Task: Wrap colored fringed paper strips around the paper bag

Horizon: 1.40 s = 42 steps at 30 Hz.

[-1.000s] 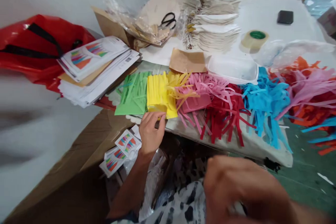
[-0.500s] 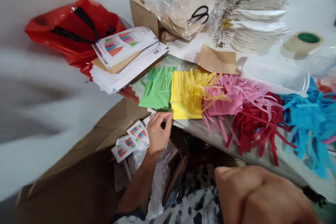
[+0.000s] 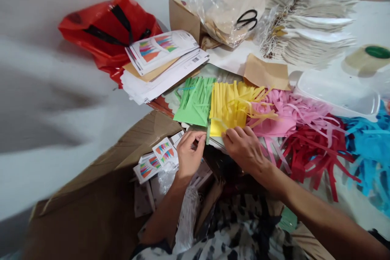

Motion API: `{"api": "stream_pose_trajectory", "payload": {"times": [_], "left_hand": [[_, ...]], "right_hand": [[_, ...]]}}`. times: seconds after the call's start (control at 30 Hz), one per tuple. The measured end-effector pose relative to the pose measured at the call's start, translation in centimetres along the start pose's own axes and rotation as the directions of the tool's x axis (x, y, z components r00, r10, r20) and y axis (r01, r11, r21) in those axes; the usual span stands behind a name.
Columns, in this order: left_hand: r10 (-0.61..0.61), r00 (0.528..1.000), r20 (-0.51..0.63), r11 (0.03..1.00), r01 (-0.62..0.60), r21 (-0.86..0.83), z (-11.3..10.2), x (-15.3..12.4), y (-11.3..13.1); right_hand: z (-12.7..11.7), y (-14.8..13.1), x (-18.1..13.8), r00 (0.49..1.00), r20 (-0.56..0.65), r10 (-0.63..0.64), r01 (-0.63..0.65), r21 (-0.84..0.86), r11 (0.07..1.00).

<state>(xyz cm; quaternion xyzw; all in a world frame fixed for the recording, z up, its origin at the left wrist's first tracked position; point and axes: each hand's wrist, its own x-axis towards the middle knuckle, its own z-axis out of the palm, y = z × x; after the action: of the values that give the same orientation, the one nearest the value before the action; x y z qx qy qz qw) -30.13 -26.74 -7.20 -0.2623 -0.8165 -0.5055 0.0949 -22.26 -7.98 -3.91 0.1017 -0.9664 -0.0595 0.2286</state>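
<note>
Stacks of fringed cut paper lie in a row along the table's near edge: green (image 3: pixel 195 100), yellow (image 3: pixel 228 107), pink (image 3: pixel 274 118), red (image 3: pixel 307 146) and blue (image 3: pixel 368 146). My left hand (image 3: pixel 189 154) is at the table edge below the green and yellow stacks, its fingers pinched on a thin green strip (image 3: pixel 208 134). My right hand (image 3: pixel 243 146) rests with curled fingers on the bottom edge of the yellow stack.
A red bag (image 3: pixel 106 32) and a pile of printed sheets (image 3: pixel 161 61) lie at the left. Scissors (image 3: pixel 246 18) rest on a plastic-wrapped bundle. A clear tray (image 3: pixel 338 93), a tape roll (image 3: pixel 368 57) and stacked paper bags (image 3: pixel 310 20) sit behind. Printed cards (image 3: pixel 155 160) fill a cardboard box below.
My right hand has come up from the lower foreground to the bottom edge of the yellow stack. The view has shifted left. My left hand stays at the table edge.
</note>
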Motion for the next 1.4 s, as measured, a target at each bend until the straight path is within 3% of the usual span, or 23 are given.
{"api": "stream_pose_trajectory", "payload": {"times": [0.1,0.23,0.43,0.6,0.7,0.83,0.93,1.07,1.2,1.3,1.4], "left_hand": [[-0.009,1.0,0.0,1.0,0.009,-0.016,-0.1,0.0,0.0],[-0.013,1.0,0.001,0.998,0.013,-0.059,0.0,0.3,0.2],[0.062,0.997,0.053,0.994,-0.057,-0.096,0.2,1.4,0.6],[0.152,0.982,0.115,0.985,-0.141,-0.097,0.8,2.6,0.6],[0.222,0.964,0.149,0.974,-0.211,-0.083,1.1,3.4,0.2],[0.428,0.876,0.222,0.883,-0.458,0.105,1.3,4.7,-0.5],[0.511,0.821,0.256,0.812,-0.558,0.171,1.4,5.5,-0.8],[0.537,0.825,0.176,0.812,-0.562,0.158,1.6,5.9,-0.5],[0.521,0.836,0.17,0.834,-0.542,0.107,1.5,5.7,0.0],[0.495,0.843,0.212,0.856,-0.515,0.05,1.0,5.8,0.4],[0.494,0.828,0.264,0.858,-0.513,0.001,0.4,6.2,0.5]], "right_hand": [[-0.2,0.3,0.2,0.999,0.027,0.018,-0.019,0.043,0.999],[-0.1,0.9,0.5,0.988,0.069,0.141,-0.153,0.209,0.966],[-0.2,2.1,0.9,0.924,0.137,0.356,-0.373,0.523,0.767],[-0.4,2.7,1.1,0.958,0.025,0.286,-0.252,0.553,0.794],[-0.4,2.7,1.1,0.954,0.014,0.299,-0.252,0.576,0.778],[-1.0,2.9,1.5,0.962,-0.017,0.274,-0.217,0.561,0.799],[-1.8,3.4,1.9,0.978,-0.046,0.202,-0.154,0.488,0.859],[-2.1,3.6,1.9,0.992,-0.005,0.13,-0.119,0.369,0.922],[-1.3,3.0,1.4,0.988,-0.027,0.151,-0.135,0.311,0.941],[-1.0,2.8,1.1,0.968,-0.069,0.241,-0.193,0.412,0.891],[-1.0,2.9,1.1,0.933,-0.046,0.357,-0.264,0.585,0.767]]}}
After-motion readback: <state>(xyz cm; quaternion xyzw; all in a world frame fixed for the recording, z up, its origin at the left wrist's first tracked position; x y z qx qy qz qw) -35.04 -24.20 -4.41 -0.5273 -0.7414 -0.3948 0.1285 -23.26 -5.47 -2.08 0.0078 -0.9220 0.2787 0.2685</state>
